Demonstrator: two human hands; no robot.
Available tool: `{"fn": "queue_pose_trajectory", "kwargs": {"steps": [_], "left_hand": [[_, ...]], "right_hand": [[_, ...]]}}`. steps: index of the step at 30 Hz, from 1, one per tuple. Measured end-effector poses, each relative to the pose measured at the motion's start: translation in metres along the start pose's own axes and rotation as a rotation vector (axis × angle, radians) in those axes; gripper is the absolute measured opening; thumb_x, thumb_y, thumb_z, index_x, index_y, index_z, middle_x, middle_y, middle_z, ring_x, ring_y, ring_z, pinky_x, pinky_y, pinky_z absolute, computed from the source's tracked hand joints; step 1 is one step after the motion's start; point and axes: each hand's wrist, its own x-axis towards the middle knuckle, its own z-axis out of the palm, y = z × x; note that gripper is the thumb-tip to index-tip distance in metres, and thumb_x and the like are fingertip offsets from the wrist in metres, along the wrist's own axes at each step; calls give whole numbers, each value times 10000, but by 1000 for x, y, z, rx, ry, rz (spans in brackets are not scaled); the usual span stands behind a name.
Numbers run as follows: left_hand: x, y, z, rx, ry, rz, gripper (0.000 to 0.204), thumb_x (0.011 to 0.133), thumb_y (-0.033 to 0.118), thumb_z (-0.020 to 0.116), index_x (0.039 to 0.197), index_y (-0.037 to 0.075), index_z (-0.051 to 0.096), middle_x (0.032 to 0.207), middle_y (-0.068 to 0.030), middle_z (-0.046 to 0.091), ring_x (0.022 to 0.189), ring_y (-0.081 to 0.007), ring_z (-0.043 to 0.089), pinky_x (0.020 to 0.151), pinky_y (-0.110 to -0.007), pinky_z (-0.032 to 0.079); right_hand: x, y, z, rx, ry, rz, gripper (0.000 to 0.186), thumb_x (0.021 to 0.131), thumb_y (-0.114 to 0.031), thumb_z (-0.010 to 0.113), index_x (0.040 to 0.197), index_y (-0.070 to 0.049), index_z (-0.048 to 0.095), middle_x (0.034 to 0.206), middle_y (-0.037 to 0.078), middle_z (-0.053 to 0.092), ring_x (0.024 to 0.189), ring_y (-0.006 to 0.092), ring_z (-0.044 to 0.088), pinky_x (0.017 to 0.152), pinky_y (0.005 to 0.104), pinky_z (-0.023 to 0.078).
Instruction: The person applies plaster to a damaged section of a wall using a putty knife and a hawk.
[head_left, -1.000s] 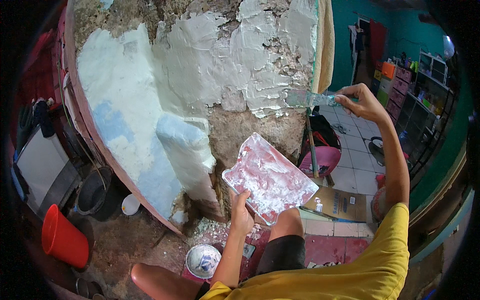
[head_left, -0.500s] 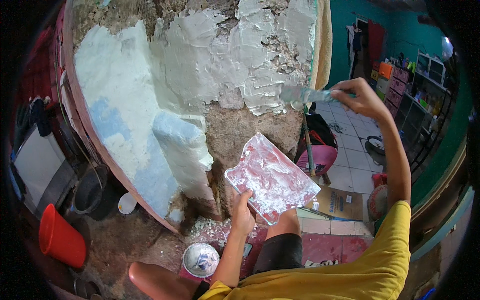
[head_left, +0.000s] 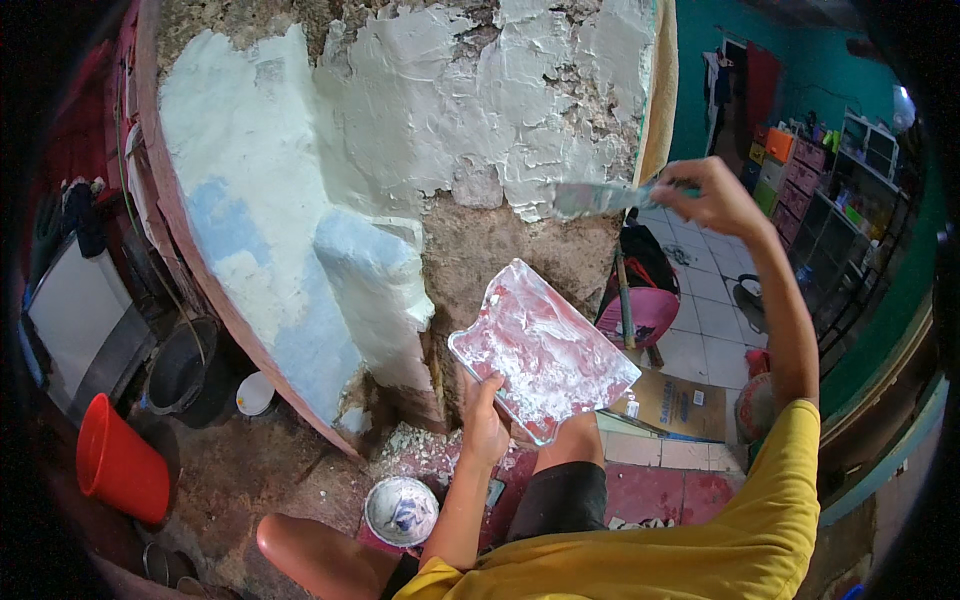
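Leaning at far left, 1 white panel with a grey lower edge (head_left: 82,300); below it, 1 red bucket (head_left: 123,458), tilted. Next, 1 black tub (head_left: 180,372) on the floor, and beside it 1 small white container (head_left: 255,394). Then 1 uneven wall (head_left: 370,150): pale blue and off-white at left, ridged whitish coating at upper centre, bare brown patch beneath. At its foot, scattered white crumbs and 1 round white tub (head_left: 400,511), smeared inside. Left hand (head_left: 485,430): grip closed on the lower left edge of 1 reddish board (head_left: 545,350), thumb on top, other fingers mostly hidden underneath; the board is spread with white paste and held out before the bare brown patch. Above and to the right, 1 putty knife (head_left: 592,199), paste-stained, blade pointing left across the coating's lower edge; contact cannot be told. Lower, 1 flattened cardboard piece (head_left: 680,405). Right hand (head_left: 710,197): grip closed around the knife's handle, arm raised. Behind, at far right, 1 stack of pink drawers (head_left: 797,182).
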Motion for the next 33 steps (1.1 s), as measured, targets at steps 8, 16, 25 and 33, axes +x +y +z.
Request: {"fn": "queue_pose_trajectory", "kwargs": {"steps": [8, 16, 25, 33], "left_hand": [[-7, 10, 19, -65, 13, 48, 543, 822, 75, 472, 1333, 108, 288, 1204, -58, 449, 1104, -173, 459, 959, -340, 371], [-6, 10, 12, -71, 19, 49, 547, 818, 82, 468, 1332, 99, 282, 1204, -69, 446, 1108, -184, 458, 963, -345, 372], [-9, 12, 17, -40, 67, 74, 529, 818, 87, 471, 1322, 100, 310, 1197, -55, 451, 1115, -176, 453, 962, -343, 371], [-9, 14, 21, -71, 27, 62, 543, 815, 78, 465, 1331, 103, 298, 1201, -59, 449, 1109, -182, 461, 946, -344, 392]], "right_hand": [[12, 25, -22, 44, 419, -44, 201, 878, -144, 601, 739, -19, 526, 583, -29, 472, 519, 26, 414, 457, 216, 334], [4, 12, 22, -63, 210, -199, 253, 767, -205, 717, 724, 8, 585, 657, 128, 587, 578, 228, 572, 568, 330, 444], [18, 28, 5, -2, 506, 48, 293, 770, -242, 728, 763, 10, 578, 611, 95, 594, 554, 87, 526, 509, 291, 432], [9, 12, 36, -98, 217, -113, 305, 751, -264, 728, 724, 2, 580, 636, 129, 572, 574, 207, 550, 580, 324, 451]]}}
